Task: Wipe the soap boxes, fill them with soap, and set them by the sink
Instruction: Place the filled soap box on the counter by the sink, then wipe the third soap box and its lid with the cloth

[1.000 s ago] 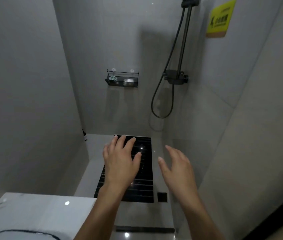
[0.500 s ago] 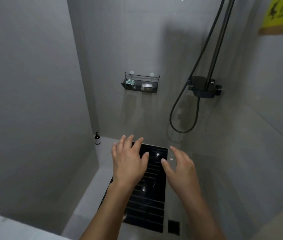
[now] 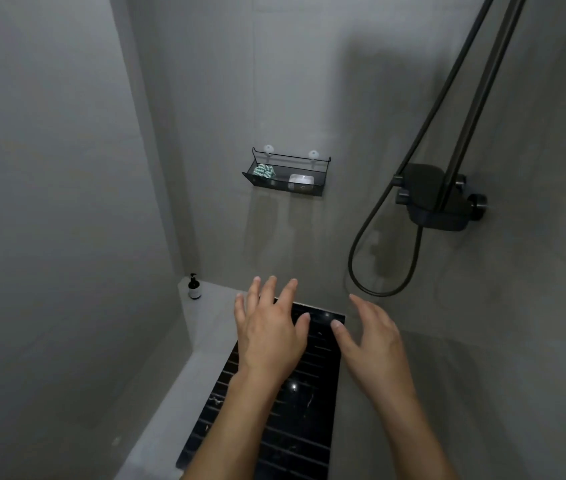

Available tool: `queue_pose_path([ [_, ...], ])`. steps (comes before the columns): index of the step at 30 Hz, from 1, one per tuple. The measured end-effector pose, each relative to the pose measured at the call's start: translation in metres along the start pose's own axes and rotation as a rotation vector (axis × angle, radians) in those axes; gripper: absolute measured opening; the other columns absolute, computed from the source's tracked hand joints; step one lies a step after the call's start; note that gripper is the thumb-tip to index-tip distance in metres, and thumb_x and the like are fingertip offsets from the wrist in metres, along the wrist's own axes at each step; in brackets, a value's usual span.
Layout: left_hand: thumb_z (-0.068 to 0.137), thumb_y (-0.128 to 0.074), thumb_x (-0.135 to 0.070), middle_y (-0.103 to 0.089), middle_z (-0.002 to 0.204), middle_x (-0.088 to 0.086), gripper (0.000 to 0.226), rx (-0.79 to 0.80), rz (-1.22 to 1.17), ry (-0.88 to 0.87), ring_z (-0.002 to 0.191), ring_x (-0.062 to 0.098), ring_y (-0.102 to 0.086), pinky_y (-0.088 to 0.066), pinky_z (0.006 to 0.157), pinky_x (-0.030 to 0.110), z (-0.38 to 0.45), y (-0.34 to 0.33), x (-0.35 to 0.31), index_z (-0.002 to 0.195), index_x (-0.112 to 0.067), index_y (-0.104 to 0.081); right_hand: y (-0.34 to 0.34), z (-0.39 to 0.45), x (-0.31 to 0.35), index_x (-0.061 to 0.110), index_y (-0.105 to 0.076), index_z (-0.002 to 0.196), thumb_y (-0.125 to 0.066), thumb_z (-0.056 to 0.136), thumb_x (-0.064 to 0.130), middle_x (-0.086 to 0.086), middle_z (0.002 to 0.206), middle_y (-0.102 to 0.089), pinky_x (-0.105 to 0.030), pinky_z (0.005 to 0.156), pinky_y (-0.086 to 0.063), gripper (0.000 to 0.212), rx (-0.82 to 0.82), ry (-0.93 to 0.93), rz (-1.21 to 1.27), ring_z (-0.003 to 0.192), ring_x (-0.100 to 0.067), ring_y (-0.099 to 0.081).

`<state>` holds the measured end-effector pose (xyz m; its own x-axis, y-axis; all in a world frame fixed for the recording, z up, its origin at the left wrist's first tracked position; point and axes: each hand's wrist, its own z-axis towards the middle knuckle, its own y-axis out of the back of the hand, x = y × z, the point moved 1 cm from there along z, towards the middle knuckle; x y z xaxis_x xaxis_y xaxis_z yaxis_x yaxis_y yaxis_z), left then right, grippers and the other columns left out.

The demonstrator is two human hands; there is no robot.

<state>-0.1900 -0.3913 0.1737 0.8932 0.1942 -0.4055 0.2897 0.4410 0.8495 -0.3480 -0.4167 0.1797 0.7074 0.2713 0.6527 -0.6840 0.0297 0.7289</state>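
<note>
A black wire basket (image 3: 323,174) hangs on the far shower wall. Inside it lie a green-and-white patterned cloth (image 3: 263,171) on the left and a pale box-shaped thing, probably a soap box (image 3: 301,181), on the right. My left hand (image 3: 269,336) and my right hand (image 3: 373,339) are stretched forward side by side, fingers spread and relaxed, holding nothing. Both hands are well below the basket and short of it, over the black slatted floor panel (image 3: 295,410).
A small dark pump bottle (image 3: 194,288) stands in the back left corner on a grey ledge. On the right wall are a black shower mixer (image 3: 437,199) with rail and a looping hose (image 3: 383,258). Grey walls close in on both sides.
The view has moved forward into the shower; the white counter at the lower left has left the frame. The basket looks larger and nearer. Both hands stay open and extended.
</note>
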Motion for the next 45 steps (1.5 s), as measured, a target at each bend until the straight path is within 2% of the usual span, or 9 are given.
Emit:
queue_pose_path([
  [10,0.094,-0.050,-0.048,-0.031,0.158,0.002,0.061,0.052,-0.015,-0.075,0.151,0.025,-0.014,-0.011,0.121,0.050,0.150,-0.071,0.020,0.150,-0.033,-0.033,-0.045,0.138,-0.018,0.016,-0.042,0.150,-0.059,0.098,0.037,-0.005,0.151,-0.046,-0.032,0.115,-0.032,0.059,-0.056,-0.054,-0.009,0.140,-0.019,-0.040],
  [16,0.092,-0.054,-0.047,-0.032,0.158,0.000,0.062,0.060,-0.032,-0.071,0.151,0.024,-0.014,-0.010,0.121,0.050,0.281,-0.098,0.067,0.149,-0.034,-0.035,-0.101,0.265,0.009,0.016,-0.041,0.151,-0.057,0.099,0.037,-0.006,0.153,-0.044,-0.035,0.119,-0.028,0.058,-0.026,-0.097,-0.048,0.143,-0.021,-0.036],
  [22,0.093,-0.052,-0.049,-0.031,0.159,0.002,0.062,0.054,-0.007,-0.072,0.151,0.025,-0.013,-0.007,0.121,0.049,0.393,-0.107,0.111,0.151,-0.034,-0.033,-0.149,0.374,0.046,0.015,-0.046,0.148,-0.061,0.097,0.035,-0.009,0.145,-0.052,-0.031,0.111,-0.032,0.056,-0.051,-0.093,-0.070,0.135,-0.025,-0.044],
  [26,0.094,-0.050,-0.049,-0.031,0.159,0.002,0.062,0.048,-0.013,-0.055,0.151,0.024,-0.012,-0.006,0.122,0.049,0.438,-0.112,0.130,0.151,-0.034,-0.033,-0.172,0.420,0.058,0.016,-0.043,0.150,-0.058,0.098,0.037,-0.007,0.150,-0.048,-0.031,0.113,-0.029,0.058,-0.030,-0.079,-0.069,0.139,-0.022,-0.040],
  [31,0.095,-0.049,-0.049,-0.029,0.160,0.001,0.061,0.056,-0.005,-0.018,0.152,0.023,-0.010,-0.004,0.122,0.048,0.487,-0.125,0.151,0.151,-0.035,-0.031,-0.197,0.481,0.066,0.020,-0.044,0.150,-0.060,0.097,0.038,-0.006,0.149,-0.048,-0.035,0.115,-0.032,0.058,-0.018,-0.082,-0.015,0.139,-0.022,-0.041],
  [35,0.095,-0.049,-0.049,-0.029,0.160,0.001,0.061,0.036,0.009,0.021,0.151,0.024,-0.010,-0.004,0.121,0.047,0.532,-0.140,0.166,0.151,-0.034,-0.031,-0.218,0.536,0.067,0.017,-0.046,0.148,-0.062,0.096,0.034,-0.008,0.147,-0.050,-0.033,0.113,-0.032,0.057,0.003,-0.050,0.004,0.138,-0.024,-0.042],
  [45,0.093,-0.052,-0.047,-0.035,0.157,0.002,0.062,-0.017,0.018,0.057,0.149,0.026,-0.018,-0.009,0.121,0.048,0.662,-0.181,0.149,0.151,-0.033,-0.034,-0.218,0.684,0.055,0.014,-0.053,0.142,-0.066,0.094,0.030,-0.011,0.138,-0.057,-0.036,0.107,-0.038,0.053,-0.001,0.013,0.043,0.130,-0.029,-0.049],
])
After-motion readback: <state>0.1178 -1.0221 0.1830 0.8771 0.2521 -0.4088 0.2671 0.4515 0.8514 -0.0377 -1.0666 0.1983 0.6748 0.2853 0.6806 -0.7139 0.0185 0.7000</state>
